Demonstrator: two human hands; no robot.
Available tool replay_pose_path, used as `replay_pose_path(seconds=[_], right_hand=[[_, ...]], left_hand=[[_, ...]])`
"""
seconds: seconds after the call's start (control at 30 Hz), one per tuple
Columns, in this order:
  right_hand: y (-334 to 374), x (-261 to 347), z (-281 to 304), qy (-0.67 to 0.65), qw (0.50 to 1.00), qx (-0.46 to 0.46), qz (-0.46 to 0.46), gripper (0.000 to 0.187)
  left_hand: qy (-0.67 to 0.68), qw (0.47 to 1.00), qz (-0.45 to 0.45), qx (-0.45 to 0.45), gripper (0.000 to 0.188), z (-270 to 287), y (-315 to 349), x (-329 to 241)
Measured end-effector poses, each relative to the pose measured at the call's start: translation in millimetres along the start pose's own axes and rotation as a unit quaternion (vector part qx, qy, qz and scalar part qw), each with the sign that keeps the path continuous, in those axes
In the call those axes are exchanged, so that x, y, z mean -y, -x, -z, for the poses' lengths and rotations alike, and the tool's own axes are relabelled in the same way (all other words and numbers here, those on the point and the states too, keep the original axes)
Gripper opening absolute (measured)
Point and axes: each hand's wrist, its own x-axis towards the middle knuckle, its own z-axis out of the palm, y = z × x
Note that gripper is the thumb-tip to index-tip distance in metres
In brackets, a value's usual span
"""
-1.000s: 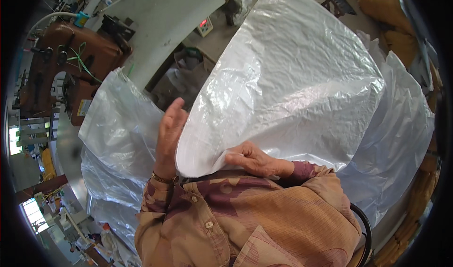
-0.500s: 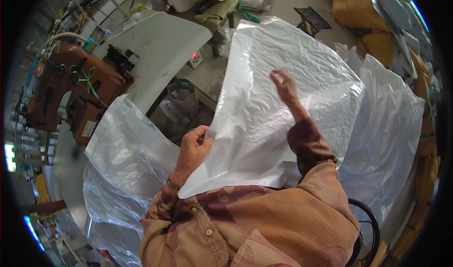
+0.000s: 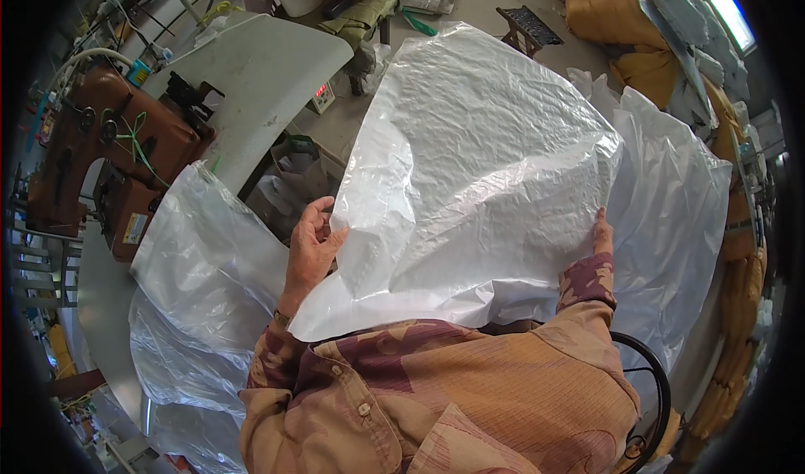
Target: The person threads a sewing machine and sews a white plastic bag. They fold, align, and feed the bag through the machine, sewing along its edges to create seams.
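A large crinkled white plastic sheet (image 3: 495,130) spreads over my lap and away from me. At its left edge is my left hand (image 3: 312,243), fingers and thumb apart, the thumb at the sheet's border. My right hand (image 3: 602,234) lies along the right edge, seen side-on with a finger stretched out; its other fingers are mostly hidden. More white plastic sheeting (image 3: 197,248) hangs over the table's edge on my left, and a further heap of white plastic (image 3: 671,189) sits to the right.
A brown sewing machine (image 3: 126,134) stands on the grey table (image 3: 277,63) at the left. Under it are bags (image 3: 293,172) and a small box with a red display (image 3: 322,97). A black stool (image 3: 528,28) and brown rolled material (image 3: 616,21) lie beyond. A black chair arm (image 3: 658,373) curves at my right.
My right hand has come down and right, from above the sheet to its right edge. The fingers of my left hand have spread from a pinch on the left edge. The view has shifted slightly.
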Motion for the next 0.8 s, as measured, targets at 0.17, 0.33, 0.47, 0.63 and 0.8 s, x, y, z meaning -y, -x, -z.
replay_pose_path(seconds=[0.17, 0.33, 0.47, 0.63, 0.8], right_hand=[[40.2, -70.2, -15.2, 0.035, 0.999, 0.030, 0.011, 0.067], [53.2, -97.1, -31.9, 0.036, 0.999, 0.037, 0.012, 0.060], [58.3, -86.0, -22.2, 0.047, 0.998, 0.030, 0.031, 0.054], [52.2, -87.3, -12.7, 0.070, 0.996, 0.020, 0.046, 0.047], [42.7, -76.5, 6.8, 0.112, 0.991, -0.007, 0.076, 0.040]], left_hand=[[0.083, 0.997, -0.004, 0.000, 0.051, 9.3, 4.4, 8.3], [0.189, 0.975, -0.099, -0.061, 0.055, 24.6, 24.9, -43.8], [0.190, 0.971, -0.048, -0.136, 0.048, 44.8, 17.1, -28.0], [0.199, 0.964, 0.035, -0.173, 0.042, 56.7, 8.5, 19.8], [0.049, 0.984, 0.024, -0.168, 0.038, 47.4, 9.6, 54.7]])
